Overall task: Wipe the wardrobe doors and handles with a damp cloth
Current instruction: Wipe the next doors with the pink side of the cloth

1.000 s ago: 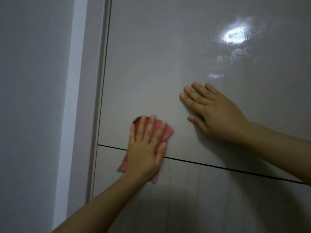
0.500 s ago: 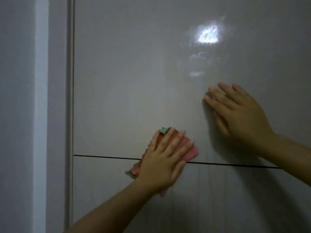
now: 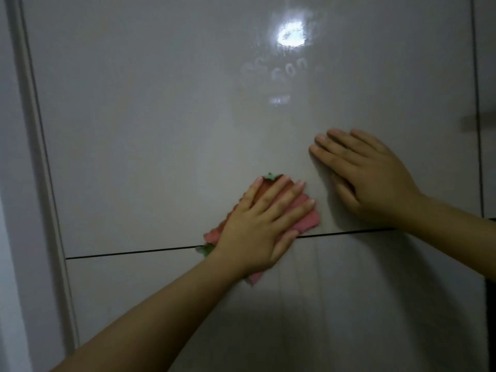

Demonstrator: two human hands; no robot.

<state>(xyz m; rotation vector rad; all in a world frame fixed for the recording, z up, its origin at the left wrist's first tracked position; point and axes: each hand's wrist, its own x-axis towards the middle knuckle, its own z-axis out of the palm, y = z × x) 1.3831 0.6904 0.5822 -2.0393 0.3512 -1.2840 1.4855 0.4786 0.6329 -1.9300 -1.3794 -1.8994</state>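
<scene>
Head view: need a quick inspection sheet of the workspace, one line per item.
Surface: glossy wardrobe door, bright light reflection and smudges near the top; dark horizontal seam to the lower panel.
Job's things: pink cloth with green edging, flat on the door across the seam.
Clutter: nothing seen.
Hands: left hand presses the cloth with straight fingers; right hand rests flat on the door, apart from the cloth.
Cables: nothing seen.
Surroundings: pale frame at left; dark blurred shape at right edge, unclear.
</scene>
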